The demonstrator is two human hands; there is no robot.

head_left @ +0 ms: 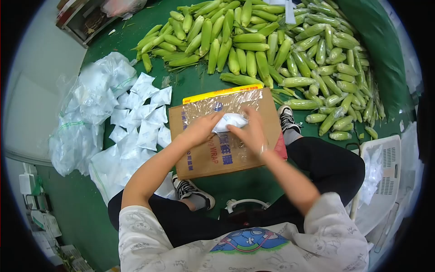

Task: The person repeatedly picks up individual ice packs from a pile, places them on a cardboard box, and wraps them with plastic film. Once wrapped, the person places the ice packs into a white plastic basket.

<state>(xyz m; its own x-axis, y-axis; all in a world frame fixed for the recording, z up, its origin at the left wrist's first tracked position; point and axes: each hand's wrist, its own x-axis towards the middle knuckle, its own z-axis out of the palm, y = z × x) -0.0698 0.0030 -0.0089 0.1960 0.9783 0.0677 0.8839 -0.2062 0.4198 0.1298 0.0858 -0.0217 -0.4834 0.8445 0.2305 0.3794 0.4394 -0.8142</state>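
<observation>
Above a cardboard box (199,161) with printed lettering, a small white packet (230,121) is held between my two hands. My left hand (202,129) grips its left end with the fingers closed. On the right end, my right hand (253,133) has its thumb against the packet's lower edge; that hand is slightly blurred. Clear cling film (244,103) covers part of the box top under and behind the packet. Along the far edge of the box lies a yellow carton strip (222,94).
Many similar white packets (147,115) lie to the left, beside filled clear bags (86,113). Unwrapped corn cobs in green husks (217,36) are heaped beyond the box. Film-wrapped cobs (337,86) are piled at the right. A white plastic basket (389,165) stands near my right knee.
</observation>
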